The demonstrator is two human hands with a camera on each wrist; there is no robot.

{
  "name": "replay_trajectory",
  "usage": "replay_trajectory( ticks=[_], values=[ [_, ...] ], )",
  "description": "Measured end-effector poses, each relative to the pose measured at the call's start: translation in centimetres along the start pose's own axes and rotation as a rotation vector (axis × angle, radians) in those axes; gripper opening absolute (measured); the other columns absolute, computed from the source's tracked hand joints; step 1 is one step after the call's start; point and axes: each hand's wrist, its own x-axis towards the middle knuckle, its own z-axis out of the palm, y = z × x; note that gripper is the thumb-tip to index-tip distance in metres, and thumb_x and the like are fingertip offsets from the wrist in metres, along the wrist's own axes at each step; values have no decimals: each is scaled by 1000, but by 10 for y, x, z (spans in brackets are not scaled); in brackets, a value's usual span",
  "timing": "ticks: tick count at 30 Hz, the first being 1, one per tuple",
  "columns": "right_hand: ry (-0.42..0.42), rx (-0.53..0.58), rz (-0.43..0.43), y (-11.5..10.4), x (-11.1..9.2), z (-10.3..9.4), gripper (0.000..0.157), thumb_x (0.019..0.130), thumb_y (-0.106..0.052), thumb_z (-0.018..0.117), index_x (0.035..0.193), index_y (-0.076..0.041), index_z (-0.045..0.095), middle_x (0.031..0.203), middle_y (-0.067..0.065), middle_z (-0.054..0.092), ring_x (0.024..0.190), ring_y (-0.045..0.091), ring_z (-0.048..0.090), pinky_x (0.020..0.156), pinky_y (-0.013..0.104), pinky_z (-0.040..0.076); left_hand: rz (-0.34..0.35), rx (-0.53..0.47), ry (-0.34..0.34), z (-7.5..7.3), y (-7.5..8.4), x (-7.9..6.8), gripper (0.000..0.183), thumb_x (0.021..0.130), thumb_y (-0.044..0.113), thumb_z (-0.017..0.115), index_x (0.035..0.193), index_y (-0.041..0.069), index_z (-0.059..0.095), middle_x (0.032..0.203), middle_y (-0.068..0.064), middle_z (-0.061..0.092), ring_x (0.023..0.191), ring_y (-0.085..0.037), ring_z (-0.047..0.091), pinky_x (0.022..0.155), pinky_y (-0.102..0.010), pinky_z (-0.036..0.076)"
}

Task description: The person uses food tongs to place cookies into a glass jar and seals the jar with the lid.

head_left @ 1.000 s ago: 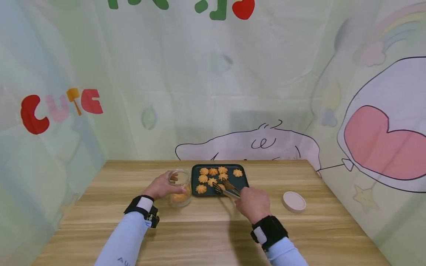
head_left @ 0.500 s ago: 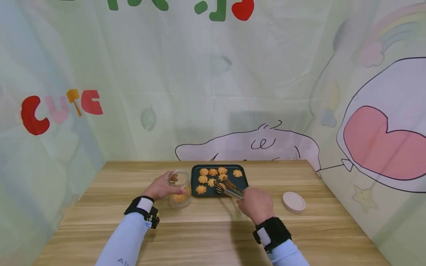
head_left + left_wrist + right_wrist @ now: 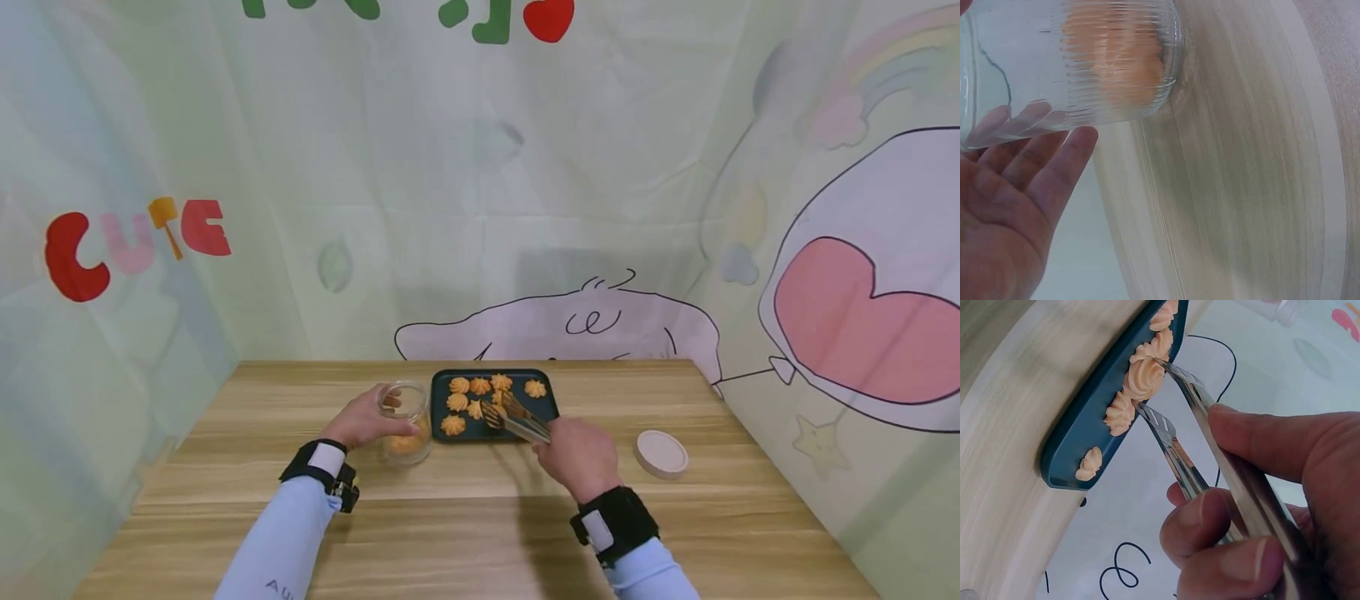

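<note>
2 light-blue sleeves (image 3: 281, 525) enter over the near part of the wooden table (image 3: 450, 542), each ending in a black wristband (image 3: 621, 521). Right hand (image 3: 577, 454): fingers curled round metal tongs (image 3: 531, 429), thumb along 1 arm, fingertips against the other. Pale pink round lid (image 3: 662, 454) lies flat beyond the right hand's right side, toward the table's right edge.

Left hand (image 3: 367, 418): thumb across the near side of a clear glass jar (image 3: 408, 433), other fingers curved round its left and far sides. Jar upright on the table, mouth uncovered, just beside the tray's left edge. Orange-brown piped cookies at its bottom; count not readable through the ribbed glass.

Dark blue tray (image 3: 477, 432) sits close to the table's far edge. At least 8 swirled cookies (image 3: 453, 425) on it, mostly in its left and middle parts; 1 lone cookie (image 3: 535, 388) near the far right corner, 1 near the near left corner. The 2 slotted tong tips stand apart, bracketing 1 cookie (image 3: 1145, 378); firm pinch cannot be told.

Past the far edge: pale green backdrop (image 3: 450, 208), printed with "CUTE" at left and a pink heart at right.
</note>
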Motion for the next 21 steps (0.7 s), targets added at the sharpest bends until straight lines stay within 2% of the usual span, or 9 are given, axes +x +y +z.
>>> replay_trajectory(
  ticks=[10,21],
  values=[
    [49,34,-34,-1,-1,-16,33,84,-34,72,63,-14,57,53,0,48,48,18,47,39,33,32,-9,16,-8,1,-3,2,86,78,39,81,144,2,41,141,-22,52,130,-41,50,106,-53,43],
    [79,52,-68,-11,0,-33,27,86,-35,72,70,-15,62,55,-2,47,48,16,44,41,30,29,-22,12,-9,2,-4,4,86,77,40,82,144,4,42,141,-21,52,130,-41,50,106,-54,43]
  ],
)
